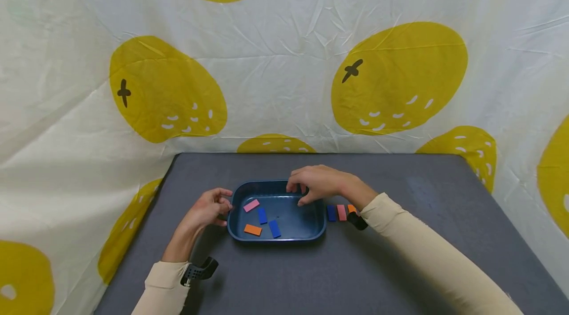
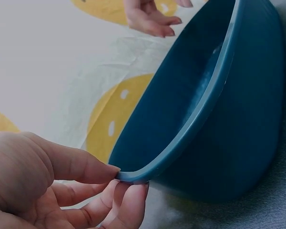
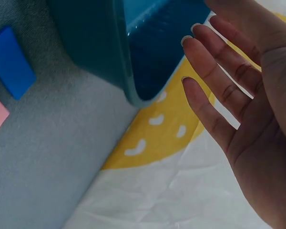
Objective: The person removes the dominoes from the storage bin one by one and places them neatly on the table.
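A dark blue rectangular tray (image 1: 284, 240) sits on the table, with several small flat blocks in its left half: a pink block (image 1: 251, 205), an orange block (image 1: 253, 229) and two blue ones (image 1: 262, 216). My left hand (image 1: 209, 211) pinches the tray's left rim between thumb and fingers, plain in the left wrist view (image 2: 131, 176). Over the tray's right end hovers my right hand (image 1: 321, 182), its fingers loosely bent and apart from the thumb. Nothing shows in its grasp in the right wrist view.
Just right of the tray, a blue block (image 1: 331, 213), a pink block (image 1: 341, 213) and an orange block (image 1: 352, 209) stand in a row, the orange one partly covered by the right wrist's black device (image 1: 357, 221). A lemon-patterned cloth (image 1: 275, 93) hangs behind the grey table (image 1: 293, 280).
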`<move>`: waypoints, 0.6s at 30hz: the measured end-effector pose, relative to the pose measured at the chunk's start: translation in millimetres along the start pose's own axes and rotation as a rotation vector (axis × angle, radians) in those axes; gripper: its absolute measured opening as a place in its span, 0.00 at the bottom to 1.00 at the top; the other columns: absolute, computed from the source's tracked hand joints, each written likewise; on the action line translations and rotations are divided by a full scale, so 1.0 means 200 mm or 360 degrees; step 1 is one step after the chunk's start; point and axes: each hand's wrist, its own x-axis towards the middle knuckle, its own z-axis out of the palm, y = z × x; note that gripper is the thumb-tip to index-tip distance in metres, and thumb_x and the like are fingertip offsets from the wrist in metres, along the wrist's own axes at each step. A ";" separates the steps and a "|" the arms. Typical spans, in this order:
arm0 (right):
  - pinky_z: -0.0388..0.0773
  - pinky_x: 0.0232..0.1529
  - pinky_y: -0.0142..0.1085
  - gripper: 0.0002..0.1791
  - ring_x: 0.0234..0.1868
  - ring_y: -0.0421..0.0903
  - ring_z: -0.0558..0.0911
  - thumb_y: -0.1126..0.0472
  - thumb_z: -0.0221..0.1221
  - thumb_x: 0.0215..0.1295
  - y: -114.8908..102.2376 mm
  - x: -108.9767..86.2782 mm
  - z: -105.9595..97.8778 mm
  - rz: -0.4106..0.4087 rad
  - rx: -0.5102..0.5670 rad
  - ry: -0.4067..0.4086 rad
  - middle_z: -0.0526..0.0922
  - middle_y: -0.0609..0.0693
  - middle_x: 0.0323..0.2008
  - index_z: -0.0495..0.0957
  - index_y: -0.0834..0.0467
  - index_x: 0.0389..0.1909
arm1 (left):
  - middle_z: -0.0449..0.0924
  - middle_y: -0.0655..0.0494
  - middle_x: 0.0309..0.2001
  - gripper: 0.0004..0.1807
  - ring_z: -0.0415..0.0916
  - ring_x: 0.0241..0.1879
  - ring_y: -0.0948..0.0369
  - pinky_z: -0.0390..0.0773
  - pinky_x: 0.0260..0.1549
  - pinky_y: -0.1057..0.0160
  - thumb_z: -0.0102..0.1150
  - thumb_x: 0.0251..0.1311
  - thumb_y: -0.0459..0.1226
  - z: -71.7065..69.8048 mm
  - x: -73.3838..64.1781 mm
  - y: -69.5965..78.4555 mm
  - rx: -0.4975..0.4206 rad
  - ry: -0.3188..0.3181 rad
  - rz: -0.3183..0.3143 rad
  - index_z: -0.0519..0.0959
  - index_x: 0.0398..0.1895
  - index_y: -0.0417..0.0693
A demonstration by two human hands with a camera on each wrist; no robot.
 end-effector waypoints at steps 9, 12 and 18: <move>0.78 0.43 0.36 0.22 0.44 0.44 0.82 0.49 0.72 0.61 -0.04 0.11 0.03 -0.0017 -0.0063 -0.0095 0.82 0.43 0.47 0.82 0.47 0.56 | 0.76 0.42 0.42 0.22 0.78 0.36 0.53 0.85 0.27 0.57 0.52 0.68 0.25 0.01 -0.01 -0.01 0.0012 -0.0004 0.0006 0.70 0.65 0.36; 0.78 0.42 0.35 0.23 0.42 0.41 0.80 0.48 0.71 0.61 -0.05 0.15 0.06 -0.0022 -0.0138 -0.0156 0.81 0.41 0.48 0.81 0.47 0.57 | 0.76 0.42 0.42 0.22 0.78 0.37 0.53 0.85 0.27 0.57 0.52 0.68 0.25 0.01 -0.01 0.00 0.0014 0.0000 0.0008 0.70 0.65 0.36; 0.78 0.44 0.35 0.25 0.42 0.39 0.78 0.47 0.71 0.61 -0.07 0.22 0.12 -0.0048 -0.0225 -0.0268 0.81 0.42 0.48 0.81 0.50 0.57 | 0.76 0.41 0.42 0.22 0.77 0.37 0.52 0.85 0.27 0.57 0.52 0.69 0.26 0.01 -0.02 0.00 0.0026 0.0005 0.0020 0.70 0.65 0.36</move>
